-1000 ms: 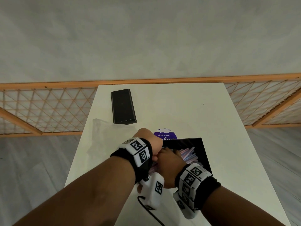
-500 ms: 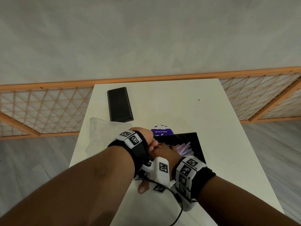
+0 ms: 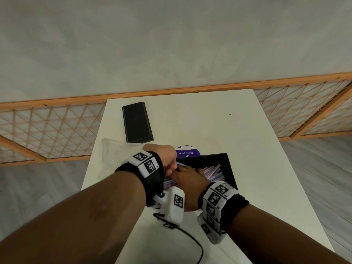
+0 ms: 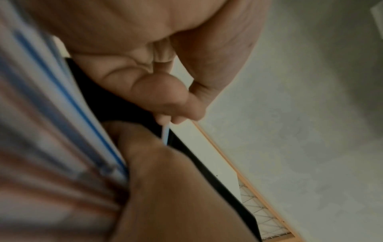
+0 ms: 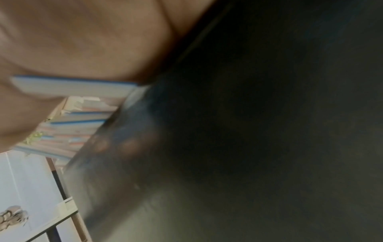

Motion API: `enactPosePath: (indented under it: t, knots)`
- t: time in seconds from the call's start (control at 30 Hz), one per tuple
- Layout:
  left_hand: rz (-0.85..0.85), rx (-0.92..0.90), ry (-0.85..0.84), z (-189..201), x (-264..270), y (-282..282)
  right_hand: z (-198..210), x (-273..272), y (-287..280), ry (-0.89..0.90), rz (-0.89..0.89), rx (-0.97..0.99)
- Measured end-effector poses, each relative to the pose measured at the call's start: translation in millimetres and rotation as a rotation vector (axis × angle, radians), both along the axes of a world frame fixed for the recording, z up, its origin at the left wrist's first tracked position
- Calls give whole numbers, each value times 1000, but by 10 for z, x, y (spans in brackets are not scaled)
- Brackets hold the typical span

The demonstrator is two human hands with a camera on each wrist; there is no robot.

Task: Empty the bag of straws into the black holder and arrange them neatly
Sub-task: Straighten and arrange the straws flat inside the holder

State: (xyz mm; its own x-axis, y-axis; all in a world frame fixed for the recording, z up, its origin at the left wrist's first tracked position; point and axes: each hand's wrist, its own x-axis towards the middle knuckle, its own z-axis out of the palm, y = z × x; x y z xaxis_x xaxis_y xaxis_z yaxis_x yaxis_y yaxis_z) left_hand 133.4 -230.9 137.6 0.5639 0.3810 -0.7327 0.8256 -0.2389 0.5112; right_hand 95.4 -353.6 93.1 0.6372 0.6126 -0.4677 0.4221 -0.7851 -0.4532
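On a smooth white table (image 3: 200,121), a glossy black holder (image 3: 226,162) contains thin striped straws (image 3: 213,171). The left hand (image 3: 163,159) pinches one straw; the right hand (image 3: 188,180) rests on the bundle, its grip unclear.

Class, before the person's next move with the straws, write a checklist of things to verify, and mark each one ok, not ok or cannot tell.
1. Straws are in the black holder: ok.
2. Straws lie parallel: not ok, the far ends fan out.
3. Left hand pinches one straw: ok.
4. Right hand rests on the pile: ok; its grip, cannot tell.
5. Bag emptied, flat on the table: ok.
6. Holder's lid out of the way: ok.
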Motion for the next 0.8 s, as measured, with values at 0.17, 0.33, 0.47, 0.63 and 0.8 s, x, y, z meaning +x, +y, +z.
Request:
enactPosePath:
  t: [0.17,0.33,0.47,0.63,0.8]
  knots:
    - [-117,88,-101,273,5,155,-60,-51,-9,-1,-126,180]
    - [-371,172,-55,531,-98,352,-113,-80,-68,-15,-313,344]
    - [-476,156,-37,647,-311,526,-102,-74,-104,10,-297,311]
    - [-688,181,-11,659,-506,605,-131,-48,-61,-64,-131,149]
    - [-589,562,-255,585,-306,861,-111,-40,14,-61,-111,70]
